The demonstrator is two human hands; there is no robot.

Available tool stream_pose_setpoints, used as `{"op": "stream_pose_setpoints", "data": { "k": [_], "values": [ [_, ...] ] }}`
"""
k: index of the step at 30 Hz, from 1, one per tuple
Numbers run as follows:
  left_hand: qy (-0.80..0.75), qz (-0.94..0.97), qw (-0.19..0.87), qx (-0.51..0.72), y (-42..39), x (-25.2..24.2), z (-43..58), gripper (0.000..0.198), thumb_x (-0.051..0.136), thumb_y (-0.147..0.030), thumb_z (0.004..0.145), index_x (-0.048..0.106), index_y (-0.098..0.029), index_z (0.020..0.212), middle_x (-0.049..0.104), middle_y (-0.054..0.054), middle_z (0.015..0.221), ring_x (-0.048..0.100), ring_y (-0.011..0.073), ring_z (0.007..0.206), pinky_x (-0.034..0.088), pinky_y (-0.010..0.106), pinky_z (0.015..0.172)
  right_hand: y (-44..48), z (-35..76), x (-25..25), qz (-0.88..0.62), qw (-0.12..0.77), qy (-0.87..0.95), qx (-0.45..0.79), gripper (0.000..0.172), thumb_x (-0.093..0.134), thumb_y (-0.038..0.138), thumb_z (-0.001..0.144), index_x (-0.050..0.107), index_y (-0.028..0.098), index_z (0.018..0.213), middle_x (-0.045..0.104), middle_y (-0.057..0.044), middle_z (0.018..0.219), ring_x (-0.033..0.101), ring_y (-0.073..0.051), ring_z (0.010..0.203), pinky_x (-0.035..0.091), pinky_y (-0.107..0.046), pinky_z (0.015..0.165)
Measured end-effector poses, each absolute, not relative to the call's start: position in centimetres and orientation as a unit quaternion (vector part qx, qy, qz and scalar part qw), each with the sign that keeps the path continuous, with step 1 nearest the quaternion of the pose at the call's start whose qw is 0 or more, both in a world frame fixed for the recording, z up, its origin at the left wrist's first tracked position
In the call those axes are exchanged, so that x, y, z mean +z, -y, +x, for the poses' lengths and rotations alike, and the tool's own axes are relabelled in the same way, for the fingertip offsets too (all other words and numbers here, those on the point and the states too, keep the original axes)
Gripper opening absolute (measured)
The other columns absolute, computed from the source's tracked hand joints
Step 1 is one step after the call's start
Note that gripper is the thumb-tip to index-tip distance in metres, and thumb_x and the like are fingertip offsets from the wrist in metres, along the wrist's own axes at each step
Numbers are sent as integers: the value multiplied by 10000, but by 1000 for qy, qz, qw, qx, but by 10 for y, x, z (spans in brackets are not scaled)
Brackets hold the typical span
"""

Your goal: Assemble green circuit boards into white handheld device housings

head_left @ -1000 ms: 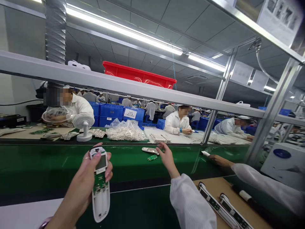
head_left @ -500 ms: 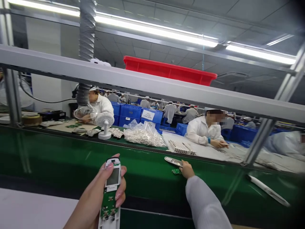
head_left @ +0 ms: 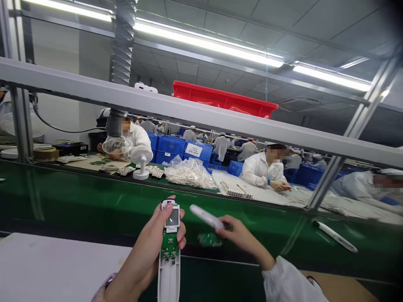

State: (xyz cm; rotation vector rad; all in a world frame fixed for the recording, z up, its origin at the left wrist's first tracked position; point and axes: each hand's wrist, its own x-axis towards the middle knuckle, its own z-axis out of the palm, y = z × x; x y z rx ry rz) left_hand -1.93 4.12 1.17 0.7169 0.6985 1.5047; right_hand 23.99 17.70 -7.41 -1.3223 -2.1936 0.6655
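Plastic handset (head_left: 168, 283) with green board (head_left: 169, 247) in left hand (head_left: 141, 256).

Green conveyor belt (head_left: 94, 201), white plastic stick (head_left: 334, 236) lying on it

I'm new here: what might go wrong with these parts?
Bare fingers of the left hand wrap the open white housing with its exposed green circuit board, so skin oils or static might harm it. The right hand, holding a slim white casing, hangs over a loose small green board, which it might knock.

White casing (head_left: 168, 285) cut off at bottom; green board (head_left: 209, 239) blurred.
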Motion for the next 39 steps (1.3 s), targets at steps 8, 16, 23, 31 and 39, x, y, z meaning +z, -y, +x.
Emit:
{"op": "stream_pose_setpoints", "data": {
  "k": [8,16,23,31,39],
  "values": [
    [-313,354,629,617,-29,12,-19,279,530,-445,875,479,-194,984,558,-36,553,520,118,492,436,243,528,-69,181,-100,-399,144,865,268,454,833,398,580,701,263,992,659,-29,945,611,-239,867,473,-309,757],
    [-367,365,622,587,-25,6,-8,482,615,-488,809,468,-265,1210,662,4,853,636,149,723,497,254,668,-36,160,3,-337,440,831,46,515,592,424,867,418,331,1342,493,-27,1283,391,-212,1203,351,-363,1026],
    [-342,370,656,562,-24,-3,1,500,624,-455,820,472,-309,1274,622,11,1167,533,165,1147,464,187,818,-29,147,8,-354,379,855,-15,392,636,409,838,542,295,1202,567,-25,1152,443,-230,1087,372,-396,953],
    [-353,384,671,528,-22,6,1,526,603,-490,824,444,-346,1304,588,13,1279,430,187,1285,419,244,941,-25,151,12,-346,364,862,-66,333,605,392,872,517,279,1173,591,1,1118,509,-178,1046,178,-442,1076],
    [-388,405,625,543,-15,14,6,608,586,-504,825,378,-299,1359,546,58,1333,403,228,1305,376,332,1008,-22,142,6,-363,383,846,-80,326,608,391,867,532,293,1169,597,0,1126,483,-202,1047,199,-467,1068]
  ]
}}
